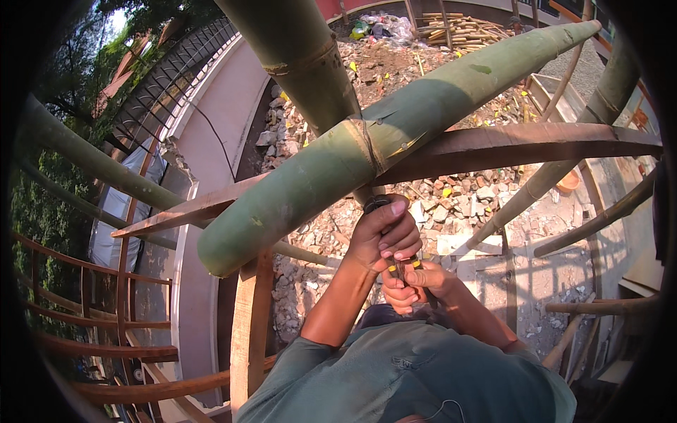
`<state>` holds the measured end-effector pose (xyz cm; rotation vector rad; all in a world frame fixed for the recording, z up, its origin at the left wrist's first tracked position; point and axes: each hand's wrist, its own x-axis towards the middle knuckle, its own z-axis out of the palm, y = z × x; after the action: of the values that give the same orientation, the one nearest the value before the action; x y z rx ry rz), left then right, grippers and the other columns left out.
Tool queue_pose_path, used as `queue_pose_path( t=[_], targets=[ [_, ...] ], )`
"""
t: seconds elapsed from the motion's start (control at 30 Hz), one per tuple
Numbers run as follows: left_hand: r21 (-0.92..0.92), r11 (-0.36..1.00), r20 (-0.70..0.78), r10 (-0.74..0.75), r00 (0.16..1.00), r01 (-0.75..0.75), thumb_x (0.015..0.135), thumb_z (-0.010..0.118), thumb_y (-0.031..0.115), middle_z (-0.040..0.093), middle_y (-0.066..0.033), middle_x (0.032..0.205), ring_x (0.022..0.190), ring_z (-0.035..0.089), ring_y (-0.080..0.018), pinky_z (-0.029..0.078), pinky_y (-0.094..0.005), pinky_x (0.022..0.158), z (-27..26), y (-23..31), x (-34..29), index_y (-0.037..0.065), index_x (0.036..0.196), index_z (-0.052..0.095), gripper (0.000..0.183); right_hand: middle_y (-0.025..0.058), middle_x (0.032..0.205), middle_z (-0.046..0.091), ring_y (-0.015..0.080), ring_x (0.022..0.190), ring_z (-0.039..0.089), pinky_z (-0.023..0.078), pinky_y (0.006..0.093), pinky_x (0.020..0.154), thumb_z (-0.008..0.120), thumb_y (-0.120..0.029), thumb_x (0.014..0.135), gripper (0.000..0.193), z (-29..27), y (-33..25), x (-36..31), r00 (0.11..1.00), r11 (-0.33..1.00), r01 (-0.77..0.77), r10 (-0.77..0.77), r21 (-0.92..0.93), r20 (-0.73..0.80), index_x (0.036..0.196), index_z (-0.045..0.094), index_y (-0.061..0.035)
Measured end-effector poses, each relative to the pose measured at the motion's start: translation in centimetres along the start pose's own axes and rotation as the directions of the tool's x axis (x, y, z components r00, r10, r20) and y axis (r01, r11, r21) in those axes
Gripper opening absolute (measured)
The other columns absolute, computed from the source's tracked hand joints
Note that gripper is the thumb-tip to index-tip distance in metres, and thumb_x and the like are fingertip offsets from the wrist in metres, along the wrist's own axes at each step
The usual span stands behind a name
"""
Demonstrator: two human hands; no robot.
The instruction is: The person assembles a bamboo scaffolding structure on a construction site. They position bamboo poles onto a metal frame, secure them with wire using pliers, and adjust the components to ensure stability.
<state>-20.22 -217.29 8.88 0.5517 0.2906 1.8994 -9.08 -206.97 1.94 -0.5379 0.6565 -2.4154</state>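
Observation:
In front of my chest my two hands are close together under a thick green bamboo pole point(296, 183). My left hand point(384, 229) is closed around a dark item point(376, 203) whose kind I cannot make out, just below the pole. Lower and slightly to the right, my right hand point(417, 285) is wrapped around pliers point(416, 263) with black and yellow handles. Their jaws are hidden. Above my hands, a thin tie point(367, 144) circles the bamboo at its joint, where it crosses another upright bamboo pole point(303, 56).
A reddish wooden beam point(515, 146) runs behind the bamboo, and a wooden post point(250, 324) stands at left. More bamboo poles slant on both sides. Brick rubble point(451, 204) covers the ground below. A pale wall point(204, 141) with a metal fence lies left; cut bamboo point(462, 32) is piled far back.

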Motion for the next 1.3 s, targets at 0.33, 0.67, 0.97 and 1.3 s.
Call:
queue_pose_path(
  t=[0.33, 0.67, 0.97, 1.3],
  targets=[
    [0.305, 0.945, -0.003, 0.129, 0.992, -0.121, 0.103, 0.051, 0.023, 0.036, 0.0014, 0.048, 0.040, 0.033, -0.0078, 0.035, -0.0265, 0.045, -0.8, 0.3, 0.7, 0.010, 0.072, 0.042, 0.035, 0.0121, 0.095, 0.066, 0.0283, 0.084, 0.065, 0.051, 0.0377, 0.083, 0.081, -0.041, 0.078, 0.069, -0.4, -3.9, -0.4, 0.824, 0.754, -0.288, -0.118, -0.590, -0.553, 0.124, 0.054, 0.0026],
    [0.644, 0.708, -0.410, 0.638, 0.652, -0.288, 0.101, 0.056, 0.023, 0.036, 0.0013, 0.049, 0.042, 0.034, -0.0094, 0.037, -0.0291, 0.050, 1.9, -3.3, 3.0, 0.010, 0.068, 0.045, 0.037, 0.0182, 0.095, 0.063, 0.0395, 0.088, 0.062, 0.049, 0.0447, 0.077, 0.070, -0.006, 0.076, 0.044, 1.2, 0.6, 1.0, 0.333, 0.013, -0.603, -0.905, -0.798, -0.266, 0.118, 0.055, -0.0009],
    [0.441, 0.876, 0.144, 0.146, 0.979, -0.196, 0.099, 0.057, 0.035, 0.067, -0.0232, 0.100, 0.108, 0.065, -0.0335, 0.052, -0.0478, 0.095, -0.7, 0.6, 1.5, 0.004, 0.082, 0.053, 0.035, 0.0006, 0.077, 0.046, 0.0135, 0.070, 0.044, 0.042, 0.0328, 0.073, 0.065, -0.023, 0.094, 0.022, 0.5, 1.5, 0.9, 0.887, 0.931, 0.029, -0.192, -0.364, -0.420, 0.093, 0.050, -0.0069],
    [0.332, 0.940, -0.257, 0.174, 0.951, -0.082, 0.103, 0.052, 0.030, 0.028, 0.0041, 0.045, 0.039, 0.027, -0.0072, 0.030, -0.0256, 0.042, 1.0, -0.6, 1.2, 0.013, 0.076, 0.048, 0.032, 0.0163, 0.098, 0.066, 0.0259, 0.093, 0.067, 0.054, 0.0345, 0.080, 0.078, -0.057, 0.078, 0.081, 1.1, -3.1, -0.9, 0.931, 0.838, -0.001, -0.198, -0.546, -0.306, 0.121, 0.052, 0.0065]
  ],
)
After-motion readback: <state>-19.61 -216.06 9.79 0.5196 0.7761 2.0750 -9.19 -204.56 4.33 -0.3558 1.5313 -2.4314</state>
